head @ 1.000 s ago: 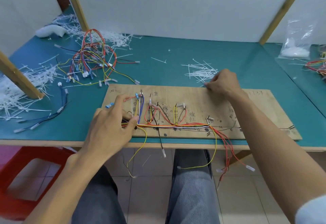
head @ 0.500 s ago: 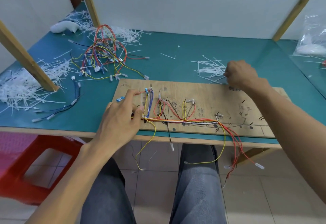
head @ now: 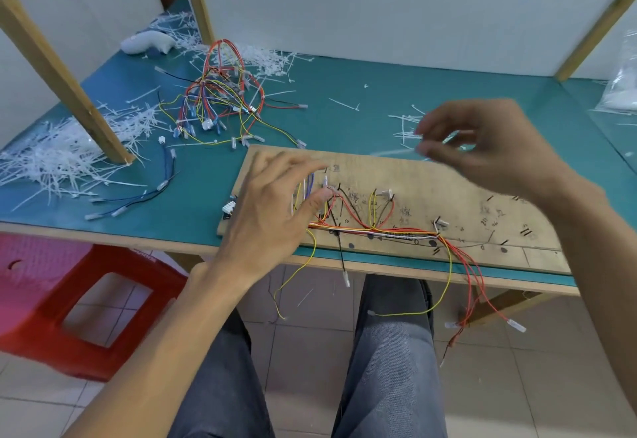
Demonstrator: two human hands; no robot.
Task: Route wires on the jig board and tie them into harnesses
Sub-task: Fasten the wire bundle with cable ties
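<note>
Now for the tying: the wire bundle (head: pixel 372 230) lies routed along the near edge of the jig board (head: pixel 448 192), red, orange, yellow and white strands running side by side between the pegs, while its loose ends (head: pixel 444 303) hang off the front of the table (head: pixel 344 92) above my knees. My left hand (head: pixel 272 210) rests on the board's left end, fingers spread and relaxed, thumb laid against the wires where the branches turn up from the trunk. My right hand (head: pixel 482 148) hovers above the board, clear of it, thumb and fingertips pinched together on what looks like a pale cable tie (head: pixel 396 152), which is blurred

As I judge it, the job in hand is to get that tie round the trunk close to my left thumb. Doing it well means pressing the strands flat and parallel first, slipping the tail under all of them so none is left out, then cinching snug without crushing the insulation or dragging a branch off its peg. The thin yellow wire drooping near my wrist is the likeliest to be missed

Behind the board lie spare ties (head: pixel 403 127); a heap of finished harnesses (head: pixel 220 99) sits at the back left, beside white tie trimmings (head: pixel 62 158)
</note>
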